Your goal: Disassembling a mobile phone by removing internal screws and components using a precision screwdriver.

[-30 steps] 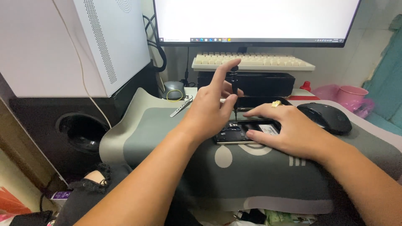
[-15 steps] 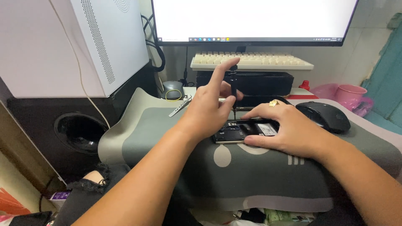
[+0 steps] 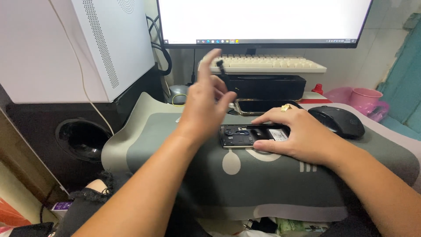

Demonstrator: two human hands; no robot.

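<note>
Far left I see a white PC tower (image 3: 79, 44) standing on a black speaker box (image 3: 83, 136), w/ a thin cable hanging down its side. Next right, my left hand (image 3: 206, 103) is raised above the grey desk mat (image 3: 263, 188), fingers mostly spread and pointing up; thumb and forefinger pinch a small dark tool (image 3: 222, 72), prob. a screwdriver, tip too small to make out. Behind that hand, far side, a small round grey thing (image 3: 179, 93) near the monitor stand, can't tell what it is.

Centre: opened phone (image 3: 250, 136) w/ back cover off lies flat on the mat, insides up, just right of my left wrist. Beyond it a second dark phone-like slab (image 3: 258, 106) lies by a black box (image 3: 267, 87), w/ a pale keyboard (image 3: 267, 65) on top and the monitor (image 3: 263, 22) at the far edge.

My right hand (image 3: 298, 134) rests flat on the right part of the opened phone, fingers loosely extended, pressing it down, gripping nothing; a ring shows on one finger. Right of it a black mouse (image 3: 337, 120) on the mat, then a pink cup (image 3: 366, 98) far right.
</note>
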